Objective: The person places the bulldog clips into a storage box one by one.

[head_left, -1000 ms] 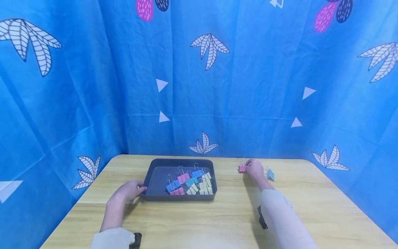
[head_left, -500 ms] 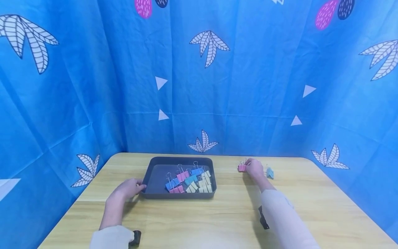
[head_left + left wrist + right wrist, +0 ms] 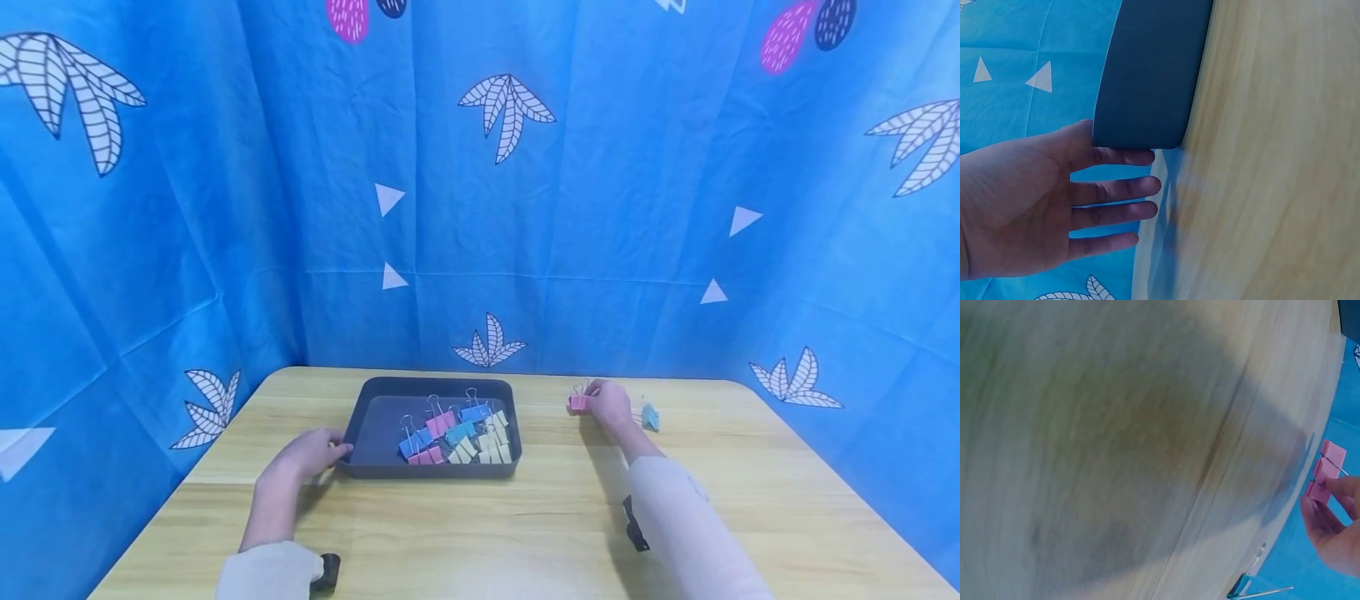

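Several pink, blue, teal and pale yellow binder clips (image 3: pixel 457 433) lie in the right part of a dark grey tray (image 3: pixel 431 472). At the tray's left end is my left hand (image 3: pixel 311 452); its thumb passes behind the rim in the left wrist view, with the index finger against the outer wall (image 3: pixel 1147 75) and the other fingers stretched out. To the right of the tray, my right hand (image 3: pixel 611 402) pinches a pink binder clip (image 3: pixel 577 402) by one end, between thumb and fingers (image 3: pixel 1313 519). A teal binder clip (image 3: pixel 650 417) sits just right of that hand.
The wooden table (image 3: pixel 450 533) has its back edge close behind the right hand. A blue patterned curtain (image 3: pixel 615 208) surrounds the table at the back and sides. Black wrist straps (image 3: pixel 633 523) are on both forearms.
The right hand and the pink clip have shifted slightly left, toward the tray. The left hand and the tray stay where they were.
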Demonstrator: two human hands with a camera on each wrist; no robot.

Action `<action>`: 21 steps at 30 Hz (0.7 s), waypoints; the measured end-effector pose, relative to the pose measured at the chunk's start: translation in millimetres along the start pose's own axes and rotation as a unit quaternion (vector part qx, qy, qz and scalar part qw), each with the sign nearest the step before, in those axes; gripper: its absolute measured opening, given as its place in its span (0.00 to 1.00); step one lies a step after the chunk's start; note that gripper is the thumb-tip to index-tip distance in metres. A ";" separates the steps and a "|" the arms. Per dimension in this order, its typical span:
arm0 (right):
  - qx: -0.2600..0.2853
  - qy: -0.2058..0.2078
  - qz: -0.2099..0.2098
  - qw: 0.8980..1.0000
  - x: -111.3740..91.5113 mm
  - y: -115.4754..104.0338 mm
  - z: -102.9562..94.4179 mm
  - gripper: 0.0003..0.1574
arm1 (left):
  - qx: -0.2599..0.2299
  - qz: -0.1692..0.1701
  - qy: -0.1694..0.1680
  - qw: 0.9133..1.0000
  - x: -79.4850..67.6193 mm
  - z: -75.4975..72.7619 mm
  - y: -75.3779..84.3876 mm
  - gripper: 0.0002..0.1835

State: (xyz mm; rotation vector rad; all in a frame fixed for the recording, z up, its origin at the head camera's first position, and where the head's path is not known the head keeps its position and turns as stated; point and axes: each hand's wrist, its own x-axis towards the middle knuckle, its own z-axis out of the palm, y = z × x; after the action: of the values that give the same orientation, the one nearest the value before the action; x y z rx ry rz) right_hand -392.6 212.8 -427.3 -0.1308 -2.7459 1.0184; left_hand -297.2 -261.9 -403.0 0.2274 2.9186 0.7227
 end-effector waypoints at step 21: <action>0.005 -0.025 -0.037 0.999 -5.8 -26.5 0.1 0.12 | -0.006 0.007 0.002 1.000 0.8 0.0 -1.5 0.16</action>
State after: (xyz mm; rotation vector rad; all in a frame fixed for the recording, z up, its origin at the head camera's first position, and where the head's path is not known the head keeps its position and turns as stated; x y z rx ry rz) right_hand -387.2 191.8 -411.1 -0.0014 -2.7661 1.0292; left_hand -298.1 -263.0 -403.7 0.2446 2.9179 0.7447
